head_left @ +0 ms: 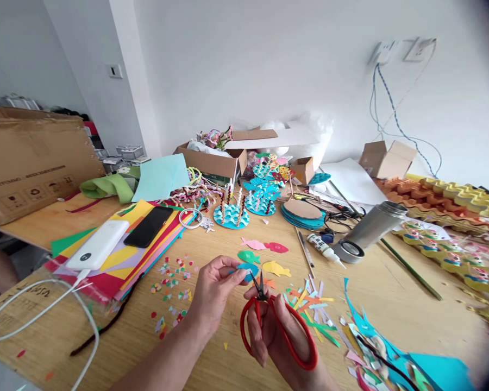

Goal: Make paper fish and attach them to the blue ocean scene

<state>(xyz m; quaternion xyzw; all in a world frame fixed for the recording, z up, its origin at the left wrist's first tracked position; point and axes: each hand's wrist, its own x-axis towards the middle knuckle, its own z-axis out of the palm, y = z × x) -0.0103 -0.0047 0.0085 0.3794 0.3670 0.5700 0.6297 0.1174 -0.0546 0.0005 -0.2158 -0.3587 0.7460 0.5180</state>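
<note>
Between its thumb and fingers, my left hand pinches a small blue paper piece. My right hand holds red-handled scissors, their dark blades slightly parted and pointing up at the blue paper. Just beyond the hands lie paper fish: a green one, a yellow one, a pink one and a red one. An orange piece is partly hidden behind the scissors.
Coloured strips lie right of the scissors, confetti to the left. A phone and power bank rest on coloured sheets. Farther right are a glue bottle, a steel flask and egg trays.
</note>
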